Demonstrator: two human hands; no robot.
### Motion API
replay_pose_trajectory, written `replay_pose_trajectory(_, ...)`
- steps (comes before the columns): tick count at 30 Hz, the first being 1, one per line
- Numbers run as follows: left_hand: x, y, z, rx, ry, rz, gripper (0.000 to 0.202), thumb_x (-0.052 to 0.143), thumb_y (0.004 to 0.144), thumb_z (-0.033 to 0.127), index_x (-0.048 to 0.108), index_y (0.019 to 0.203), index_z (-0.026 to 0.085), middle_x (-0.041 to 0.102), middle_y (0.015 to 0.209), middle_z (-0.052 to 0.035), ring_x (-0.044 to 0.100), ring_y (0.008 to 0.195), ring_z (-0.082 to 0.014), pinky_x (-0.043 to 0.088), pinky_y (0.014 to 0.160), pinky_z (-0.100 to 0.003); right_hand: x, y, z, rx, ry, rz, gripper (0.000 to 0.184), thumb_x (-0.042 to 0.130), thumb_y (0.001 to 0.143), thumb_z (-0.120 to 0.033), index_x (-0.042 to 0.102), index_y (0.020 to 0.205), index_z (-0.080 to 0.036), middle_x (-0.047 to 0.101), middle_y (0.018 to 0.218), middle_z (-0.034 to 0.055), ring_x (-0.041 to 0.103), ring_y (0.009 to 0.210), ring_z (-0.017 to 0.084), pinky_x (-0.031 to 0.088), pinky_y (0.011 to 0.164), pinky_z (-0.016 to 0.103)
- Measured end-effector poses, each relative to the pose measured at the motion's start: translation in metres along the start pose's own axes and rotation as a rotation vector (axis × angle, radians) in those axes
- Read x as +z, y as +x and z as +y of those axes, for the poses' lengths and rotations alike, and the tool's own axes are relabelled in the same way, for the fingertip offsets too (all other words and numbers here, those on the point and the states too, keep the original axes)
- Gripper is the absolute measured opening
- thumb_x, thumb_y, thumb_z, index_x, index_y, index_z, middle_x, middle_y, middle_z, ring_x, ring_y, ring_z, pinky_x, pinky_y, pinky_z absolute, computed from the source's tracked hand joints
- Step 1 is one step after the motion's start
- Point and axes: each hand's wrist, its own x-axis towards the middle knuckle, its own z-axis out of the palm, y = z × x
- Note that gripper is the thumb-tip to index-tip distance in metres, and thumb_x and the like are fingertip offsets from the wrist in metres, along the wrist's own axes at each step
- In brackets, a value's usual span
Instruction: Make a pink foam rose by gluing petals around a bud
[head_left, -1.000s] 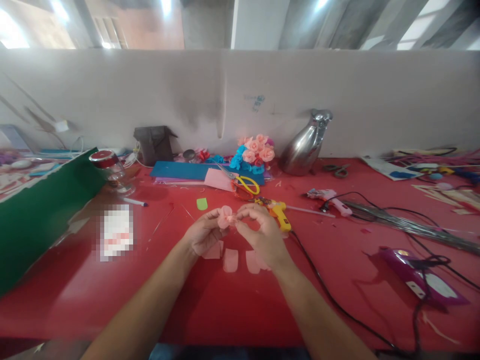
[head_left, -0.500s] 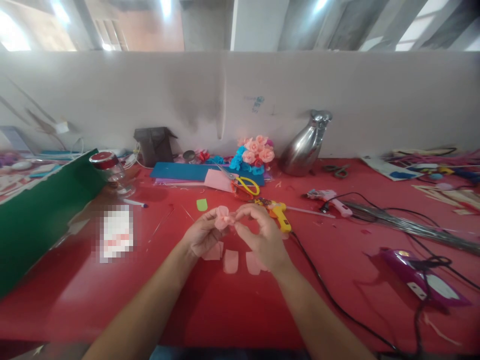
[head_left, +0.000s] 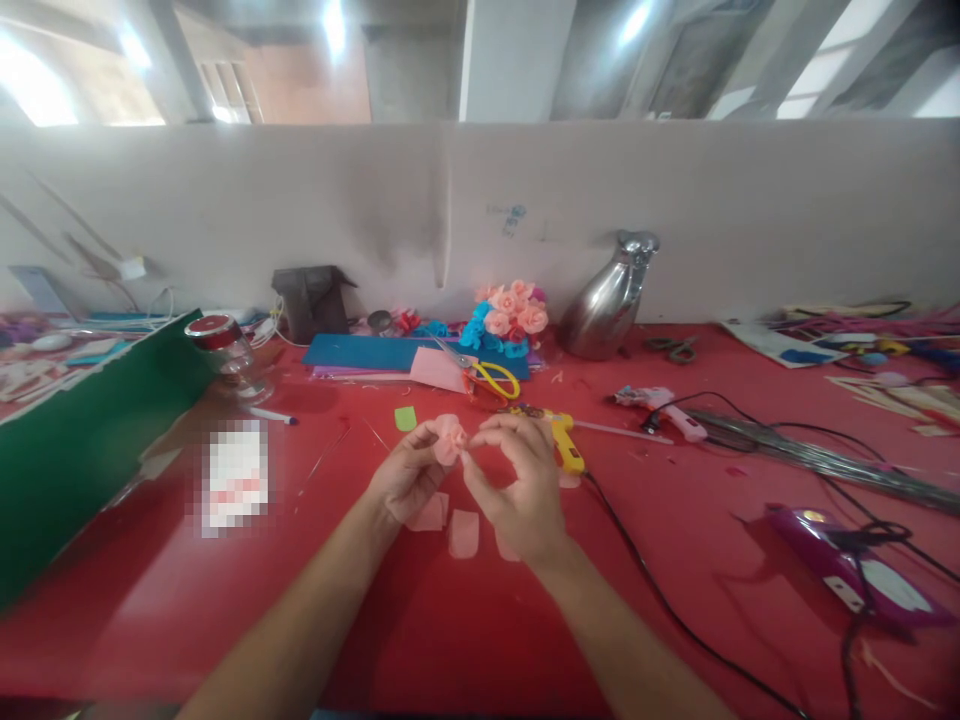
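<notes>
Above the red table [head_left: 465, 620], both my hands meet around a small pink paper flower [head_left: 450, 437]. My left hand [head_left: 405, 475] holds the flower from below with closed fingers. My right hand [head_left: 517, 485] pinches its edge with thumb and forefinger, the other fingers curled. Under my hands lie a few loose pink paper petals [head_left: 463, 533]. Just beyond my right hand rests a yellow glue gun [head_left: 564, 443] with its black cord running off to the right.
Yellow-handled scissors [head_left: 491, 378], blue and pink foam sheets [head_left: 375, 352] and a bunch of finished paper flowers [head_left: 510, 315] sit behind. A steel jug [head_left: 611, 297], pink glue gun [head_left: 660, 405], wire bundle [head_left: 810, 450], purple device [head_left: 855, 575], glass jar [head_left: 225, 350] and green sheet [head_left: 82, 430] surround.
The view has tilted slightly, so everything sits a little lower. My right fingers have shifted on the flower's edge; both hands stay on it.
</notes>
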Motion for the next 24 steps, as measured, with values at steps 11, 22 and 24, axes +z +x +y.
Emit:
replay_pose_trajectory(11, -0.0060, 0.0029, -0.0064, 0.097, 0.102, 0.115, 0.018, 0.070, 0.060, 0.004, 0.059, 0.071, 0.014, 0.060, 0.070, 0.0025, 0.056, 0.063, -0.0055, 0.045, 0.061, -0.015, 0.0061, -0.0045, 0.0043, -0.278, -0.304, 0.165, 0.017, 0.065, 0.074, -0.020, 0.064, 0.090, -0.023, 0.055, 0.105, 0.0058, 0.048, 0.098, 0.022, 0.038, 0.089, 0.041)
replay_pose_trajectory(22, -0.0072, 0.0031, -0.0084, 0.156, 0.128, 0.120, 0.016, 0.072, 0.062, 0.008, 0.060, 0.071, 0.014, 0.060, 0.071, 0.0025, 0.056, 0.067, -0.0054, 0.043, 0.066, -0.016, 0.0095, -0.0038, 0.0035, -0.243, -0.378, 0.180, 0.012, 0.065, 0.075, -0.021, 0.065, 0.087, -0.022, 0.059, 0.103, 0.0059, 0.047, 0.098, 0.023, 0.038, 0.089, 0.040)
replay_pose_trajectory(24, -0.0072, 0.0032, -0.0089, 0.167, 0.130, 0.114, 0.016, 0.071, 0.061, 0.008, 0.061, 0.071, 0.015, 0.061, 0.071, 0.0024, 0.056, 0.066, -0.0053, 0.043, 0.065, -0.016, 0.0100, -0.0036, 0.0032, -0.245, -0.387, 0.174, 0.010, 0.065, 0.075, -0.021, 0.065, 0.085, -0.022, 0.059, 0.102, 0.0058, 0.047, 0.098, 0.023, 0.038, 0.088, 0.040)
